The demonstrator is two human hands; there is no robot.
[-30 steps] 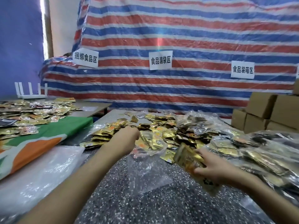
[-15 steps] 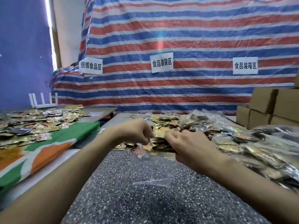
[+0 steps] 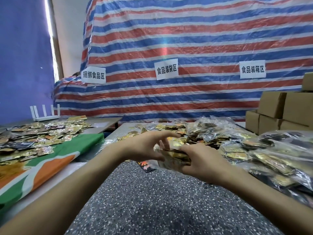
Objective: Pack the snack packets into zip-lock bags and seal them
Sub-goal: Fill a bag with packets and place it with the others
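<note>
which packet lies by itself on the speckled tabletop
The dark packet with orange print by the left hand; the others sit in piles or bags.

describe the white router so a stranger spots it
Start at the left table with the green and orange cloth. At its far end by the blue wall stands the white router. Only it has upright antennas; neighbouring gold packets lie flat.

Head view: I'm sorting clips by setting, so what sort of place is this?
Probably a makeshift food-packing workroom: paper zone signs taped to a striped tarp, loose gold snack packets heaped on a side table, filled clear bags and stacked cardboard boxes to the right.
</note>
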